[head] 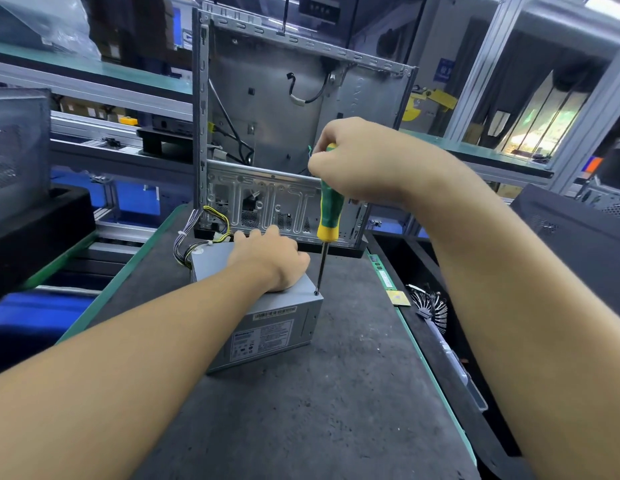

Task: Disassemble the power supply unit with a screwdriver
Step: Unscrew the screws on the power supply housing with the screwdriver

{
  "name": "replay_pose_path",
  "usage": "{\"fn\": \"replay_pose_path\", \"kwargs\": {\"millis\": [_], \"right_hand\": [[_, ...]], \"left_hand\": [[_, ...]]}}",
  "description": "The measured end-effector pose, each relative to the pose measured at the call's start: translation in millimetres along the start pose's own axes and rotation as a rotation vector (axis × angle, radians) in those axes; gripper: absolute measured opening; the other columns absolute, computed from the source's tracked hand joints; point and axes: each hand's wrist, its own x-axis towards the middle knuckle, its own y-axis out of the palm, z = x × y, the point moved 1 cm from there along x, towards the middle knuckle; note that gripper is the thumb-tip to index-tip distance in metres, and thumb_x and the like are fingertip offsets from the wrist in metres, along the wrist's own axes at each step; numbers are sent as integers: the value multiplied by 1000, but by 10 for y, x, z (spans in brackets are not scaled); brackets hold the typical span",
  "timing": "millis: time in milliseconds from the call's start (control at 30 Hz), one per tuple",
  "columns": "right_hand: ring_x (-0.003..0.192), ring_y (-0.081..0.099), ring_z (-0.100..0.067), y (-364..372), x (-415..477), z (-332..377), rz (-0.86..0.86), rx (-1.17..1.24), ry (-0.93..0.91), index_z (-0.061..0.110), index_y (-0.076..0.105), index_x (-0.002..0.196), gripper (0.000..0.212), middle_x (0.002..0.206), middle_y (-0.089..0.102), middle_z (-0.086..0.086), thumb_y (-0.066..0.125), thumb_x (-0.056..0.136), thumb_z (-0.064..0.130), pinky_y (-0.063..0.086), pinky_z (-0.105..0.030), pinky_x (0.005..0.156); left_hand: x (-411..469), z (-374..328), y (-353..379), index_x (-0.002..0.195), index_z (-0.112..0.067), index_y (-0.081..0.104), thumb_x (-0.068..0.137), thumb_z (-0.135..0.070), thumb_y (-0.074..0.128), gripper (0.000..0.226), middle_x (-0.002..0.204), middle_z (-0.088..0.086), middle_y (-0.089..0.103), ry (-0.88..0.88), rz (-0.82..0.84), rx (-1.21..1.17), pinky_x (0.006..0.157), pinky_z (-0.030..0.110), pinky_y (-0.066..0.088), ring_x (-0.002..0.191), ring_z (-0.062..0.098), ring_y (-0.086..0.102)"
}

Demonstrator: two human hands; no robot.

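Left forearm forward, presses the left hand [267,261] palm-down atop the power supply unit [267,337] on the grey mat [301,417]. Grips the screwdriver [329,209] by its handle in the right hand [357,164], shaft near upright, tip on the screw [316,292] at the lid's near-right corner, beside that palm.

screwdriver [329,209]: green-yellow handle | power supply unit [267,327]: grey | mat [301,410]: dark grey

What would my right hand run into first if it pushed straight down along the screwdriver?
The right hand points the screwdriver down at a screw in the top corner of the power supply unit; the tip looks seated on it.
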Motion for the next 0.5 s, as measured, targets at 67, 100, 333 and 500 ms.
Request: {"fn": "replay_pose_path", "kwargs": {"millis": [67,100,333,500], "right_hand": [[64,55,-22,31,23,-4,-18,-31,36,12,57,97,27,78,63,-4,42,93,35,41,-29,57],[69,57,-24,44,30,-8,-50,-71,58,14,55,91,30,76,59,-3,41,94,40,40,-30,58],[78,68,-32,-8,15,-56,-49,-108,15,10,59,108,29,95,69,-11,44,95,30,51,-36,59],[72,72,-34,-47,-25,-15,60,-65,47,7,58,101,33,84,72,-15,41,91,34,58,-44,67]], "left_hand": [[-7,-3,-10,120,-26,60,98,-44,23,47,131,10,47,-4,5,3,108,56,23,127,35,42],[-7,-3,-15,121,-26,60,98,-44,22,47,131,10,46,-6,8,5,108,56,23,127,35,42],[-17,-5,-21,122,-27,59,98,-44,23,47,133,10,46,0,16,12,108,55,23,128,36,41],[-13,-7,-24,124,-26,59,98,-45,22,49,134,11,46,2,10,20,108,56,23,128,35,41]]}}
